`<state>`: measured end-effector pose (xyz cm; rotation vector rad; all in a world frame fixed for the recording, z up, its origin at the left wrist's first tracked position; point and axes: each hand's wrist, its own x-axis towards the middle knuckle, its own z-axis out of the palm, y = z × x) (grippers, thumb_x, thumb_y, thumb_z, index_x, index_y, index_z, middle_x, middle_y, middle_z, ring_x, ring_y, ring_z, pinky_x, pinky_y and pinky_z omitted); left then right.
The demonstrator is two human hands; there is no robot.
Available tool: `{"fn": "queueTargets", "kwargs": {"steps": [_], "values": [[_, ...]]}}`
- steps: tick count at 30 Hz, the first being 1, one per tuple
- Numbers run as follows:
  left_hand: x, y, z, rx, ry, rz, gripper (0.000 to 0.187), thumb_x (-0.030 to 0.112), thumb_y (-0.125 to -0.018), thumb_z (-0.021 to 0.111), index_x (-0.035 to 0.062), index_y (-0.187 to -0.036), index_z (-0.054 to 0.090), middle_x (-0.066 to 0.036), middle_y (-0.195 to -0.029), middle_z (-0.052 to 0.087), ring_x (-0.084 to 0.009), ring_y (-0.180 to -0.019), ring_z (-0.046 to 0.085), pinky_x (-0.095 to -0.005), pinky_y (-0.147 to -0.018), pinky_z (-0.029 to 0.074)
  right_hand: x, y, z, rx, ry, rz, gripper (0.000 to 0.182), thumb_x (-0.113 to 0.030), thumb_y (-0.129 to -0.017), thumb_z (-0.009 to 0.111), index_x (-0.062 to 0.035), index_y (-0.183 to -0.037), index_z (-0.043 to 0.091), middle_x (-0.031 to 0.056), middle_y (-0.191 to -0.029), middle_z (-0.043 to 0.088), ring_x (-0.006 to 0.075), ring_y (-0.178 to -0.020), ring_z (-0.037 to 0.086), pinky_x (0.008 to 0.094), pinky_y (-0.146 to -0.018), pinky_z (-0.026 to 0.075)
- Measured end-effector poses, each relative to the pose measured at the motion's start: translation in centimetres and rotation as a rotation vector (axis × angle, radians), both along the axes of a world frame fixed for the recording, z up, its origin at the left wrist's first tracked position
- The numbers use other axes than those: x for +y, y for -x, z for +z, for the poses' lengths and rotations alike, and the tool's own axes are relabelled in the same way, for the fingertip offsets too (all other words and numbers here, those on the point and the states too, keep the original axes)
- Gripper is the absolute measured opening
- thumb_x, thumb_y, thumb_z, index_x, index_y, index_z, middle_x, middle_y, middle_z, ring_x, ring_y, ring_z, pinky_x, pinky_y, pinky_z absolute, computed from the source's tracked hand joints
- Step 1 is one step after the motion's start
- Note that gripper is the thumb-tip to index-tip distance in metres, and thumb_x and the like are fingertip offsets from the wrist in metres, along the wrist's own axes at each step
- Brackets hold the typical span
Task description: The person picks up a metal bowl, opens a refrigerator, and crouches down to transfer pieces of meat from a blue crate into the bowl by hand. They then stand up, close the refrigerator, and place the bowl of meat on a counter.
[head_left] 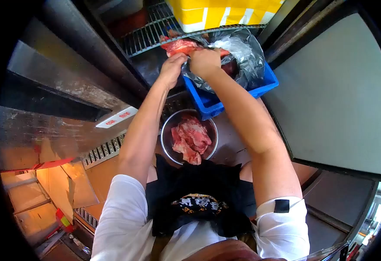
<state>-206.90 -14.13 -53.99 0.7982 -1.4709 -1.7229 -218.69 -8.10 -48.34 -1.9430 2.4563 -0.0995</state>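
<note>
A piece of raw red meat [182,46] lies across the near edge of a clear plastic bag, below the wire rack. My right hand [205,61] is closed on this meat from above, and its fingertips are partly hidden. At the meat's left end, my left hand [173,69] is closed against its lower side. The plastic bag [248,54] lines a blue crate [260,90], and darker meat [229,68] shows inside it beside my right wrist. Below my forearms, a round metal bowl [163,141] on the floor holds several pieces of raw meat [190,137].
A refrigerator stands in front of me, its open grey door [338,91] to the right. A yellow and white box [225,13] sits on the wire rack [149,32] above the crate. Metal cabinet panels [64,126] flank my left arm, with cardboard [75,185] lower left.
</note>
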Motion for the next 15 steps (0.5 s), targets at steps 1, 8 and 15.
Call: {"fn": "queueTargets", "kwargs": {"steps": [1, 8, 15], "values": [[-0.1, -0.1, 0.0, 0.021, -0.031, 0.002, 0.016, 0.014, -0.092, 0.055, 0.0033, -0.093, 0.066, 0.001, -0.089, 0.061, -0.0096, -0.088, 0.052, -0.0227, -0.082, 0.039, 0.0, 0.1, -0.2, 0.014, -0.004, 0.005, 0.023, -0.02, -0.083, 0.056, -0.0138, -0.096, 0.074, 0.0091, -0.099, 0.073, 0.0238, -0.095, 0.07, 0.0496, -0.092, 0.04], [-0.9, -1.3, -0.1, -0.305, 0.238, -0.232, 0.017, 0.019, -0.09, 0.06, 0.0035, -0.096, 0.065, -0.002, -0.089, 0.062, -0.0116, -0.08, 0.054, -0.0274, -0.075, 0.044, 0.0, 2.2, -1.8, 0.049, 0.058, 0.182, 0.024, -0.023, -0.083, 0.06, -0.0137, -0.101, 0.073, 0.0094, -0.102, 0.072, 0.0241, -0.096, 0.069, 0.0472, -0.092, 0.04], [1.6, -0.1, 0.5, -0.46, 0.873, -0.124, 0.031, 0.028, -0.082, 0.07, 0.0123, -0.108, 0.068, -0.011, -0.106, 0.064, -0.0322, -0.103, 0.058, -0.0428, -0.088, 0.046, 4.9, 7.0, 0.0, -0.09, 0.442, 0.459, 0.029, -0.018, -0.072, 0.074, -0.0124, -0.1, 0.067, 0.0069, -0.109, 0.066, 0.0274, -0.105, 0.061, 0.0445, -0.089, 0.043]]}}
